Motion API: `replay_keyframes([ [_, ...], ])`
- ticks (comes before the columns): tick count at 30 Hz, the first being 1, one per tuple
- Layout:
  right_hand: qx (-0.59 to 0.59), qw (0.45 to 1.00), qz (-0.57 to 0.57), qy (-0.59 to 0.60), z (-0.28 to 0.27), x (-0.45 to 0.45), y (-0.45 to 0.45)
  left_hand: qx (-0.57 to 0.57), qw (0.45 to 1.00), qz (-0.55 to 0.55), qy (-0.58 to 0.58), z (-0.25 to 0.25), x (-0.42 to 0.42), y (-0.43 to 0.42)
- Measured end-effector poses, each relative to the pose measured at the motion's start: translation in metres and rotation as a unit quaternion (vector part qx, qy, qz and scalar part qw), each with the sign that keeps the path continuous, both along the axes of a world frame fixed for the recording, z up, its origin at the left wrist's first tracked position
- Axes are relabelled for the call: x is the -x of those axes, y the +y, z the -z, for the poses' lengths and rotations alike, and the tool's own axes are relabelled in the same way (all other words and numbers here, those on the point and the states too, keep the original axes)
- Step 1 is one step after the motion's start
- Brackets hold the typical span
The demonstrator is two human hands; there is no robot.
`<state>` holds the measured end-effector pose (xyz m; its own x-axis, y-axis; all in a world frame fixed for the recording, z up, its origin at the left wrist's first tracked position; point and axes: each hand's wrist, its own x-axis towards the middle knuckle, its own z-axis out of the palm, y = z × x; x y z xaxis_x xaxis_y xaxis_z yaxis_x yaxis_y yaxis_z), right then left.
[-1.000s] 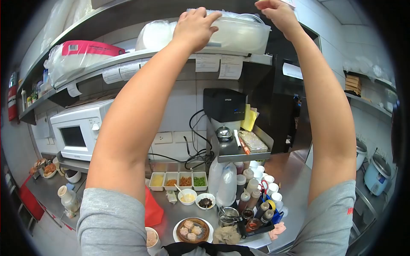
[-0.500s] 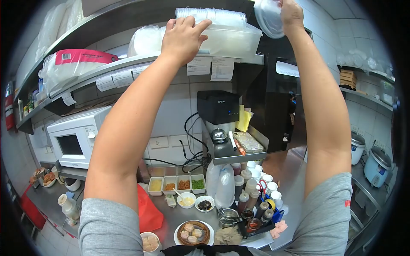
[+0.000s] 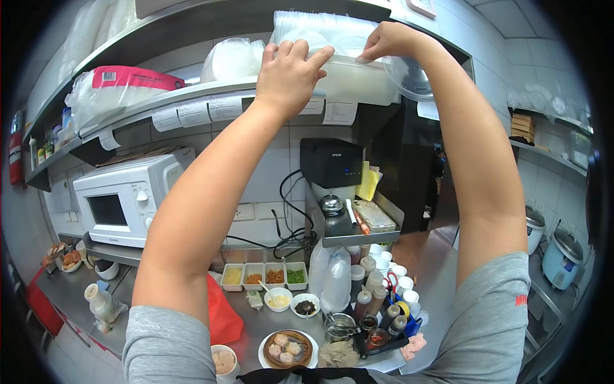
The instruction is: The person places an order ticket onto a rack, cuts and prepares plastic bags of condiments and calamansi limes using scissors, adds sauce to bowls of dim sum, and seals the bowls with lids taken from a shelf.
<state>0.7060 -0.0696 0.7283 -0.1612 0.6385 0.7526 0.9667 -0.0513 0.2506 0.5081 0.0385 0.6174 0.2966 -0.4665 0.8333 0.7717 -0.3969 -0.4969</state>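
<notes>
High in front of me, my left hand (image 3: 291, 73) hooks its fingers over the front rim of a translucent plastic bin (image 3: 358, 83) on the shelf; its index finger and thumb stand apart. The bin holds a row of stacked clear plastic lids (image 3: 320, 27). At the bin's right end is my right hand (image 3: 391, 41), its thumb and fingers pinched near the rim. A clear round lid (image 3: 409, 80) hangs below that hand and appears held by it, though my hand and wrist hide the contact.
Below the shelf stand a white microwave (image 3: 112, 208), a black printer (image 3: 330, 163) and a call bell (image 3: 331, 205). On the counter are a dumpling steamer (image 3: 286, 349), topping trays (image 3: 275, 275), sauce bottles (image 3: 377, 296), white cups (image 3: 404, 285) and a red bag (image 3: 220, 313).
My right hand has come left and down to the bin, with the clear lid now lower. Under my left hand, the bin has shifted towards me and its front hangs lower over the paper slips.
</notes>
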Motion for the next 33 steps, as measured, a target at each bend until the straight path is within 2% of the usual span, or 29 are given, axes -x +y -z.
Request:
replay_keyframes([
  [1,0.031,0.999,-0.014,0.003,0.0,-0.001,0.0,0.004,1.0,0.0,0.003,0.002,0.001,0.0],
  [5,0.032,0.999,-0.035,0.0,0.001,-0.002,-0.006,0.005,1.0,0.001,0.004,0.004,0.003,0.001],
  [11,-0.052,0.996,-0.066,-0.027,0.003,-0.009,-0.005,-0.01,1.0,0.002,-0.006,-0.001,0.0,0.0],
  [14,-0.095,0.986,-0.12,-0.062,0.011,-0.006,-0.006,-0.001,1.0,-0.003,-0.006,0.0,-0.002,-0.001],
  [17,-0.113,0.977,-0.094,-0.154,0.004,-0.016,0.008,-0.008,1.0,-0.005,-0.008,-0.001,-0.003,0.0],
  [21,-0.131,0.983,-0.035,-0.126,0.019,0.001,-0.01,-0.011,1.0,-0.002,-0.01,-0.001,-0.003,0.0],
  [24,-0.141,0.98,-0.045,-0.136,0.015,-0.009,-0.007,-0.014,1.0,0.002,-0.009,-0.001,-0.004,0.0],
  [30,-0.193,0.977,-0.062,-0.068,0.013,-0.014,-0.004,-0.012,1.0,0.003,-0.007,-0.001,-0.003,-0.001],
  [33,-0.188,0.979,-0.016,-0.082,0.013,-0.009,-0.006,-0.009,1.0,-0.001,-0.008,-0.002,-0.003,-0.002],
])
